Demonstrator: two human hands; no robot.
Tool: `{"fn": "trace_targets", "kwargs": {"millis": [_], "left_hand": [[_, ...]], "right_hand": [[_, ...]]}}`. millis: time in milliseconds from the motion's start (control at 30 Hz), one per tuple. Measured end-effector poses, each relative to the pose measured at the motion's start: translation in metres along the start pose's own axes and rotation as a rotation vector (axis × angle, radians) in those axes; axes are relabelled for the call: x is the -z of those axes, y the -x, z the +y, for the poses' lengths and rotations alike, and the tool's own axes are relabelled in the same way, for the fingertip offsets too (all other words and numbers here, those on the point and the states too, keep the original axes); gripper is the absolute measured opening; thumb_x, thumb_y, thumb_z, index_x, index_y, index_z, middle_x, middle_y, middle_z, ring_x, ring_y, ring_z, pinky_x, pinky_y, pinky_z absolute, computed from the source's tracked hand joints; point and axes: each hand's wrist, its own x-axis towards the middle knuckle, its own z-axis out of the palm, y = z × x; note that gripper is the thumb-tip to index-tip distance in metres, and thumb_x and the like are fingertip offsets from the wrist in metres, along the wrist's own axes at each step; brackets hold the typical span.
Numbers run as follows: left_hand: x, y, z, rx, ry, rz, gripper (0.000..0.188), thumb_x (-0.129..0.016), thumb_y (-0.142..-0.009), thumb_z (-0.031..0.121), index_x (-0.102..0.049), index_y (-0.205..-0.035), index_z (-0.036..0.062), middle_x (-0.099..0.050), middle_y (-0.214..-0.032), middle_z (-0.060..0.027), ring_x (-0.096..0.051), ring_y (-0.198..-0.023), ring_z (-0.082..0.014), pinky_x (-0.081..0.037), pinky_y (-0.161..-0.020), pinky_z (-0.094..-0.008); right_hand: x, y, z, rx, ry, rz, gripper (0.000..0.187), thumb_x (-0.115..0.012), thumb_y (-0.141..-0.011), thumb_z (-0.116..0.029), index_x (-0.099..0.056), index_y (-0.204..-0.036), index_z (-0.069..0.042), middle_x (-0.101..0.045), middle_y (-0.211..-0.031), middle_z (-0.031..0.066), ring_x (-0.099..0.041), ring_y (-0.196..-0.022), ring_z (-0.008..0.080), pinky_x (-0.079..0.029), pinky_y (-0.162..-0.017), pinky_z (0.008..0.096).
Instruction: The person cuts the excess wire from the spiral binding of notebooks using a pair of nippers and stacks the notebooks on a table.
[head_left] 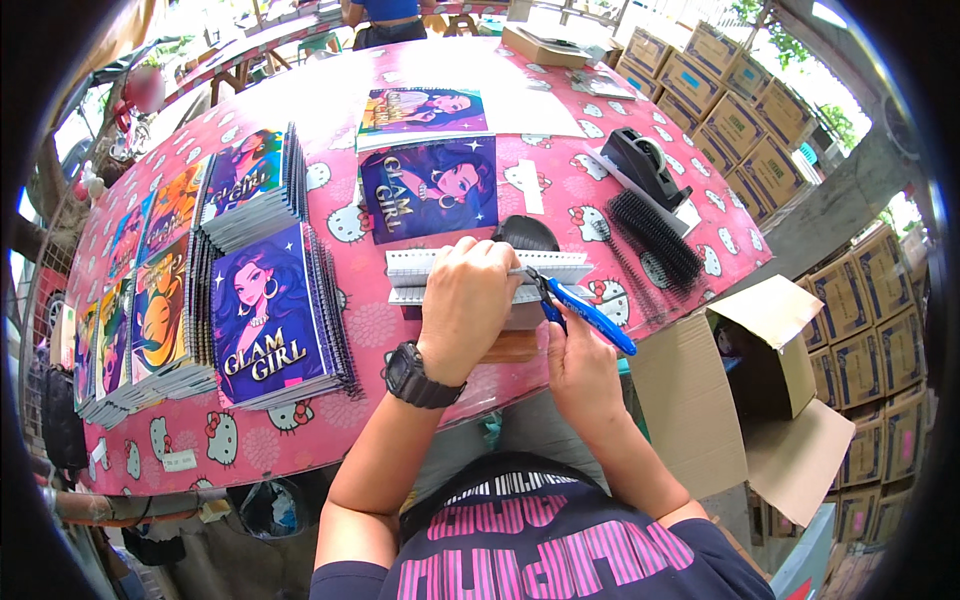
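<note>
My left hand (468, 300), with a black watch on its wrist, is closed over the white punched edge of a notebook (410, 264) near the table's front edge. My right hand (585, 375) grips blue-handled pliers (590, 315). The plier jaws reach the notebook's edge, right beside my left fingertips. What lies between the jaws is too small to make out. Just beyond the notebook is a dark rounded object (527, 233). Unbound printed covers (430, 195) on a stack of sheets lie farther off.
Stacks of spiral-bound notebooks (265, 315) fill the table's left side. Loose black spiral coils (655, 240) and a black tape dispenser (645, 165) lie on the right. An open cardboard box (690, 400) stands by the table's right edge, with piled cartons (770, 170) beyond. Another person (388, 20) is at the far end.
</note>
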Motion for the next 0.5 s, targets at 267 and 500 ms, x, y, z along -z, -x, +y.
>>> {"fn": "trace_targets", "kwargs": {"millis": [267, 500], "left_hand": [[0.003, -0.001, 0.002, -0.004, 0.041, -0.033, 0.015, -0.073, -0.07, 0.012, -0.064, -0.078, 0.0044, -0.066, -0.081, -0.0118, -0.062, -0.084, -0.0302, -0.046, -0.077, -0.0404], [0.007, -0.003, -0.004, 0.029, 0.101, -0.087, 0.021, -0.073, -0.073, 0.014, -0.067, -0.091, 0.0062, -0.068, -0.083, -0.0121, -0.064, -0.082, -0.0293, -0.048, -0.075, -0.0403]], "right_hand": [[-0.019, 0.007, -0.008, 0.103, 0.024, 0.104, 0.02, -0.047, -0.095, -0.007, -0.05, -0.109, 0.007, -0.059, -0.088, 0.0277, -0.061, -0.077, 0.0448, -0.052, -0.064, 0.0438], [-0.004, 0.005, -0.004, -0.034, -0.122, -0.004, 0.019, -0.047, -0.096, -0.011, -0.048, -0.111, 0.001, -0.06, -0.086, 0.0275, -0.062, -0.077, 0.0467, -0.051, -0.059, 0.0473]]}}
